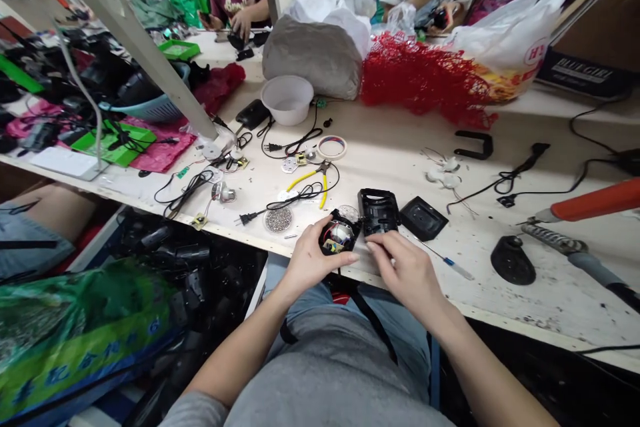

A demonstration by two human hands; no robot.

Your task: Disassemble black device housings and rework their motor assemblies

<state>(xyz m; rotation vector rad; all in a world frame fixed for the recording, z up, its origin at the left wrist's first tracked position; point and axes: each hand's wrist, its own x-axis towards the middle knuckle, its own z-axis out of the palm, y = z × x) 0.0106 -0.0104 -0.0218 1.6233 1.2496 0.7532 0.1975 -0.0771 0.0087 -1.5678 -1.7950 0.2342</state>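
At the table's near edge my left hand (311,259) is closed around a small black housing (339,235) with a circuit board and wires showing inside. My right hand (400,268) is beside it, its fingertips pinched on the edge of an open black plastic shell (378,211) that rests on the table. A flat black cover (423,217) lies just right of the shell. A thin screwdriver with a blue grip (447,260) lies by my right wrist.
Yellow-handled pliers (315,180), a lid of small screws (279,219), a tape roll (332,146), a white bowl (287,99) and plug cords lie behind my hands. A soldering iron (587,205) and its stand (513,260) are at right. Two people sit across the table.
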